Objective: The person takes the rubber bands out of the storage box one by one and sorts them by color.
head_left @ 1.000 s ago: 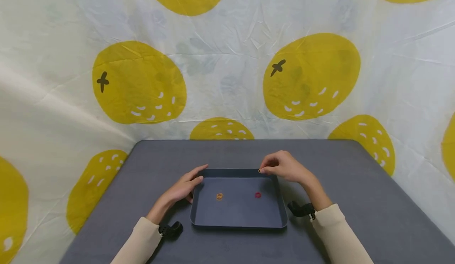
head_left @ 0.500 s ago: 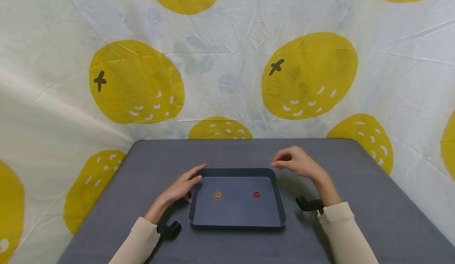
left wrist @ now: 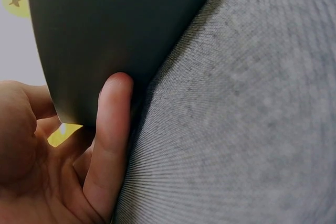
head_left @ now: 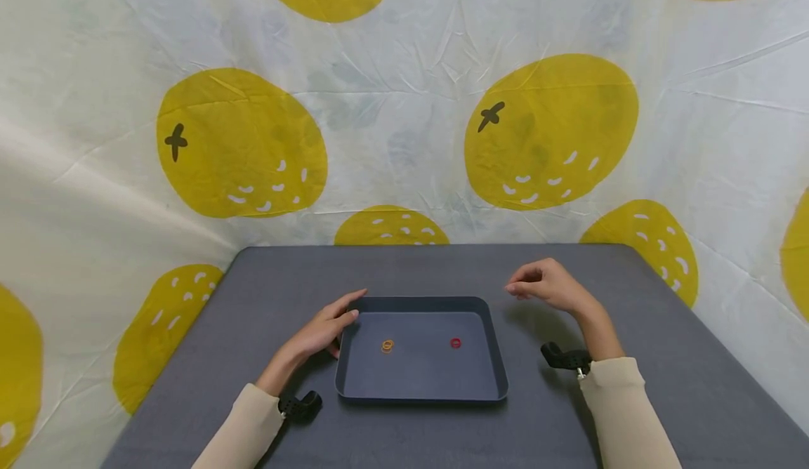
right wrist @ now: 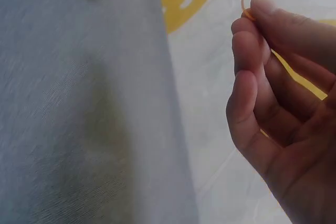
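My right hand (head_left: 546,285) hovers over the table, right of the tray, pinching a thin orange rubber band (right wrist: 242,6) between thumb and fingertips; the band is too small to make out in the head view. The left hand (head_left: 322,327) holds the dark grey tray (head_left: 422,378) at its far left corner, thumb over the rim. In the left wrist view, a straight finger (left wrist: 111,129) lies against the tray's outer wall (left wrist: 105,35). Inside the tray are a few overlapping orange-yellow bands (head_left: 387,347) on the left and a red band or bands (head_left: 451,343) on the right.
A grey cloth-covered table (head_left: 423,434) carries the tray. Behind and at both sides hangs a pale curtain (head_left: 395,139) printed with yellow fruit. Black wrist devices (head_left: 302,407) are strapped to both wrists.
My right hand has moved right, from over the tray's far right corner to beyond its right side, still pinching the band. The left hand and tray have stayed put.
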